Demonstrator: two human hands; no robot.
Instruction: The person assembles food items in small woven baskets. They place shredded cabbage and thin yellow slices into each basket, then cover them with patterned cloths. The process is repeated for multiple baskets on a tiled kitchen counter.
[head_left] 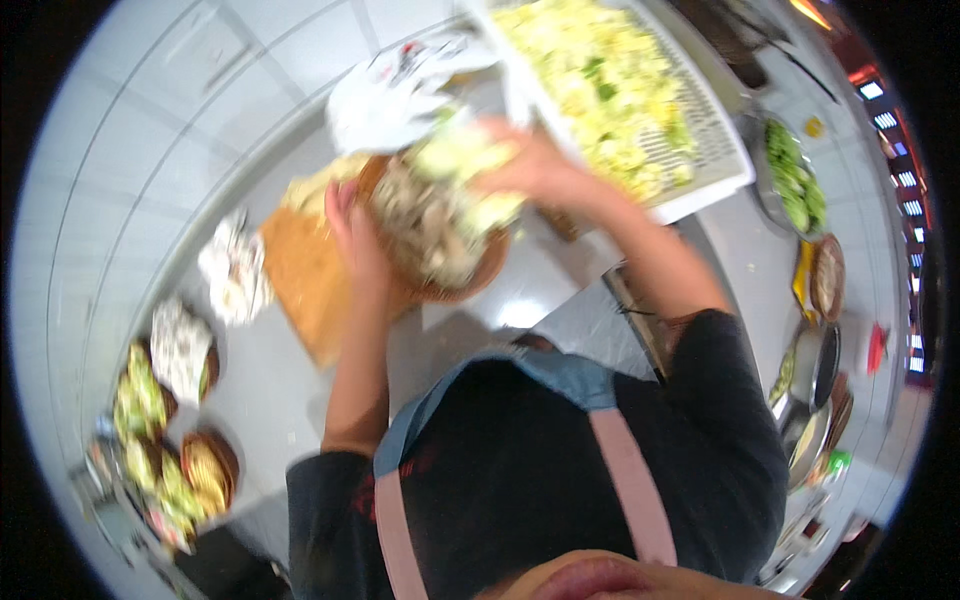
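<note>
My left hand (358, 235) grips the left side of a round brown basket (492, 268). Greyish-brown strips, perhaps mushrooms, fill the basket (425, 225); I cannot make out their kind. Over the basket's far right side, my right hand (535, 168) holds a bunch of pale green-yellow cabbage leaves (455, 158), blurred by motion. Some leaves hang at the basket's right rim. The basket overlaps the right part of a wooden cutting board (310, 275) on the metal counter.
A white perforated crate (718, 172) of chopped cabbage stands far right. Beyond the basket lies a white plastic bag (400, 95). Crumpled white bundles (235, 265) and filled baskets (208, 470) line the left side. A bowl of green vegetables (793, 175) and pans (818, 362) sit at right.
</note>
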